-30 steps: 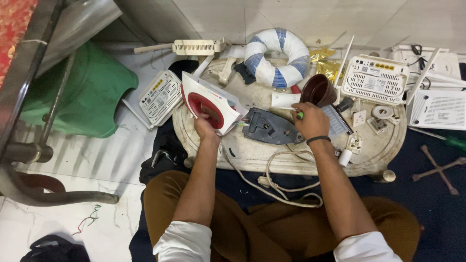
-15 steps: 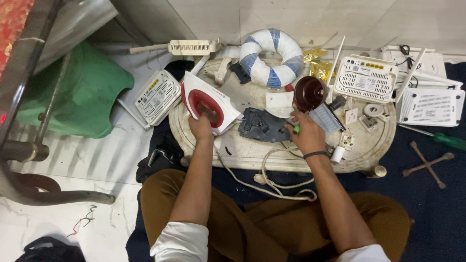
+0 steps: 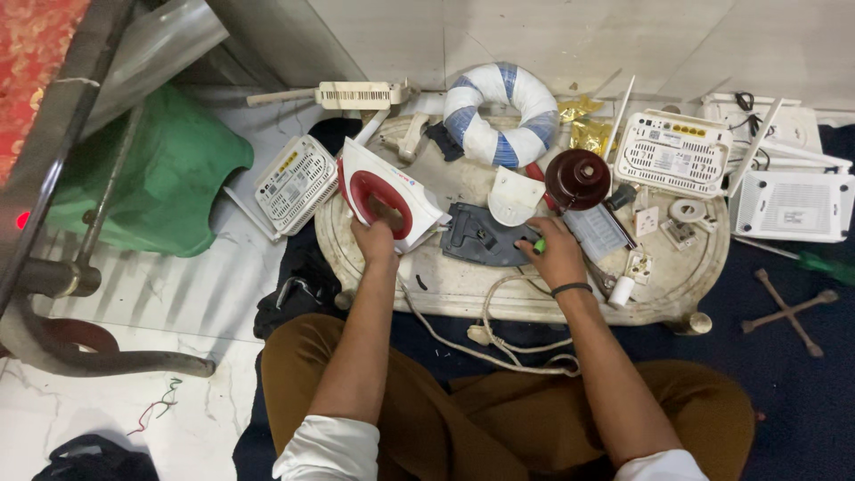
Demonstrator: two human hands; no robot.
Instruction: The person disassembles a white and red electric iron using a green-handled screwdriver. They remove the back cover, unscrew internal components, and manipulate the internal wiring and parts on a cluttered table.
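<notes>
1. Left hand [image 3: 374, 242]: closed on the white-and-red iron body [image 3: 385, 193], tilted at the bench [image 3: 463, 285] left edge.
2. Right hand [image 3: 557, 254]: gripping a green-handled tool [image 3: 538, 244] beside the grey soleplate [image 3: 485, 235], mid-bench.

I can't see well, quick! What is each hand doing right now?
Left hand: closed, holding the white and red iron.
Right hand: closed on a green-handled tool.

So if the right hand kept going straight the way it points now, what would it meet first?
Probably the dark grey soleplate: the right hand, holding a green-handled tool, points left onto it. Depth is unclear.
</notes>
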